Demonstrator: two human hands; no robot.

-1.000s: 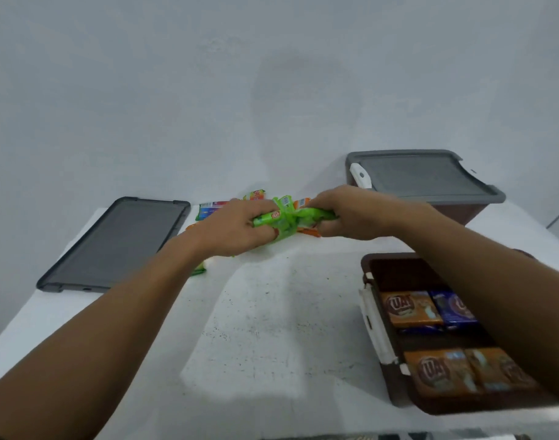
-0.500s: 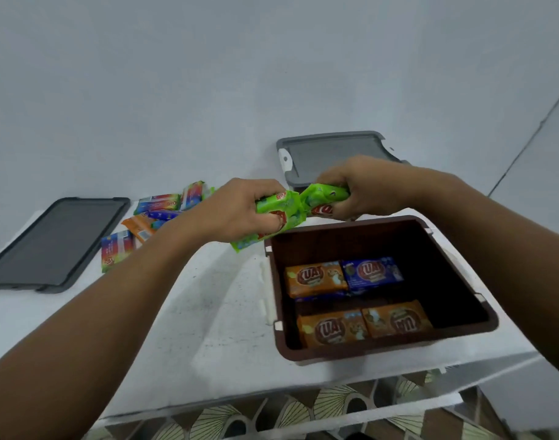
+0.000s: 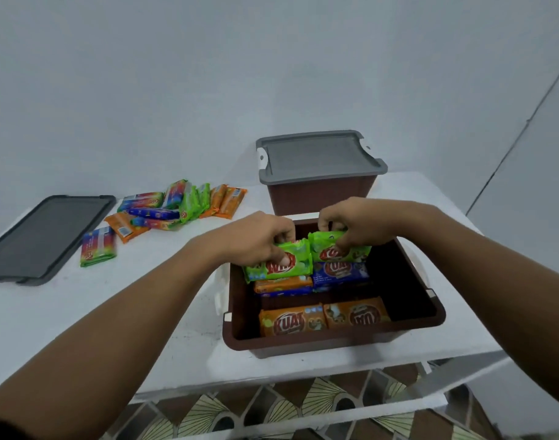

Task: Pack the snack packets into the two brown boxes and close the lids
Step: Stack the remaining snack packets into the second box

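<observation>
- Grey lid [image 3: 46, 236] is lying flat at the far left of the white tabletop [image 3: 81, 312], off its box.
- Loose snack packets [image 3: 164, 211], rainbow, orange, blue and green, are lying in a heap to the right of it, not yet packed.
- Left hand [image 3: 256, 239] is reaching into the box, its grip pinching a green packet [image 3: 278, 265] by the upper edge.
- Right hand [image 3: 351, 227] is doing likewise, its grip curling round a second green packet [image 3: 338, 252] that is touching the first.
- Open brown box [image 3: 430, 312] is sitting at the near right, holding orange packets [image 3: 322, 317] in front and a blue packet [image 3: 340, 274] under the green pair. A closed brown box [image 3: 319, 195] is standing behind it.
- What could go wrong, as a judgement: the left green packet is hanging close to the box's left wall, so it may be catching on the rim and landing crooked. Packets piling unevenly may be stopping the lid from seating.
</observation>
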